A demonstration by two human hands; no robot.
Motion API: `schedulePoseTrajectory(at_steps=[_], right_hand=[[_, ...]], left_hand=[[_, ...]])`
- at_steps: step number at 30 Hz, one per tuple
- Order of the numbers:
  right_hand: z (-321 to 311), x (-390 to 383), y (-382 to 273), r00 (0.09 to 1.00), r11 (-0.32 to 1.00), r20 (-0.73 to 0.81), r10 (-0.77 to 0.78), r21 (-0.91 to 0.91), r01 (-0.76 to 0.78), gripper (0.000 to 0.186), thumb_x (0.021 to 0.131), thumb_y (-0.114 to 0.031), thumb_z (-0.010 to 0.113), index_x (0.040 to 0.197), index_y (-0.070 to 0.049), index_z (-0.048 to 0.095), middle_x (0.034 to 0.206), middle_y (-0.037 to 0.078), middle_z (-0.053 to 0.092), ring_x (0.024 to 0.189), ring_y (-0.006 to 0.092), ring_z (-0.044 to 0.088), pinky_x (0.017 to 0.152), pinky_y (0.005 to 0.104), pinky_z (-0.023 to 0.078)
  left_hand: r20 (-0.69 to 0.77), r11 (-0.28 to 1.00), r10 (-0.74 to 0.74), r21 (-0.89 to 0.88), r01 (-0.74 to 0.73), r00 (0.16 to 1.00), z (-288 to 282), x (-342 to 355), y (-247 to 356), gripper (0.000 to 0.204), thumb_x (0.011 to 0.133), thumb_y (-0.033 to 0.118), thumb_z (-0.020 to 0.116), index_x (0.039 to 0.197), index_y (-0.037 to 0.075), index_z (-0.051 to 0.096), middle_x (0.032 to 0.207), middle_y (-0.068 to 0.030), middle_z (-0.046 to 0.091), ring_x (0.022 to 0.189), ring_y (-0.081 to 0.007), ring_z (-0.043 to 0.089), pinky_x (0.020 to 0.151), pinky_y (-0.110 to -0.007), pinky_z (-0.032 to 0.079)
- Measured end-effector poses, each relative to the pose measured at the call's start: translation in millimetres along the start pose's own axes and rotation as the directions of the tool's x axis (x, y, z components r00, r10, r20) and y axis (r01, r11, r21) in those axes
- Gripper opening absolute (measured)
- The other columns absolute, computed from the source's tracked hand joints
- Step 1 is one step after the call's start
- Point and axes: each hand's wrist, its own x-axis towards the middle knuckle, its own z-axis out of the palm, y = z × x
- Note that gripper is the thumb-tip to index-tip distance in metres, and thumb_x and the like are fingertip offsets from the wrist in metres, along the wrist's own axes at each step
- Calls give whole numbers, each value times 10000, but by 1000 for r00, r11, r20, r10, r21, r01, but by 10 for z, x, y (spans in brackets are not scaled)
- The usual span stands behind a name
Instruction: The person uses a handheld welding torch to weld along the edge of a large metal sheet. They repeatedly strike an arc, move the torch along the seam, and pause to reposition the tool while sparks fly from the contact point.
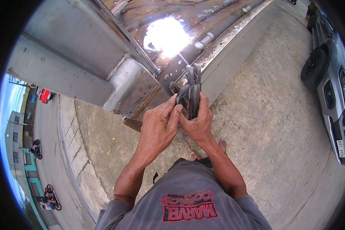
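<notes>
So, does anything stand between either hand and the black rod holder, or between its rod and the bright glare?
Nothing visible does: the right hand is wrapped around the holder, and the left hand is against its curved lever. The rod reaches toward the glare, which hides its tip.

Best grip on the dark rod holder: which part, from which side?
The rod holder is probably best gripped by its straight lower handle, from the person's own side, where the right hand holds it. That end faces the body; the thin rod points away toward the glare. The curved lever bulges left, so wrap from the right.
</notes>
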Motion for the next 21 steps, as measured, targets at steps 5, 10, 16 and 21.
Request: schedulePoseTrajectory(at_steps=[5, 10, 16, 21], right_hand=[[9, 25, 23, 1000, 1000, -13, -3, -23, 2, 721, 873, -238, 887, 1389, 45, 470, 924, 79, 650, 640, 115, 554, 556, 311, 500], [15, 22, 48, 1000, 1000, -9, 1, 4, -1, 738, 865, -258, 896, 1388, 42, 470, 938, 83, 656, 638, 120, 556, 561, 314, 505], [9, 28, 50, 1000, 1000, 9, 0, 14, 0, 723, 867, -244, 892, 1392, 23, 473, 952, 76, 664, 639, 112, 556, 564, 307, 505], [6, 36, 49, 1000, 1000, -6, -12, -10, 12, 718, 867, -234, 892, 1391, 20, 472, 960, 70, 669, 634, 106, 553, 562, 303, 504]], left_hand=[[31, 996, -80, -47, 82, 996, -26, 32, 92, 370, 1048, 155, 630, 1303, -111, 663, 988, -327, 700, 879, -474, 721, 764, -434, 553], [-3, 998, -38, -55, 38, 999, 7, 15, 32, 369, 1046, 151, 633, 1306, -109, 663, 988, -328, 700, 881, -472, 723, 770, -424, 557], [-5, 1000, -20, -14, 20, 1000, -2, 16, 44, 367, 1044, 153, 637, 1302, -106, 669, 984, -324, 702, 875, -460, 730, 772, -419, 559], [38, 994, -104, -35, 106, 994, -21, 42, 109, 372, 1043, 159, 639, 1290, -117, 671, 1024, -333, 708, 924, -459, 739, 800, -427, 565]])
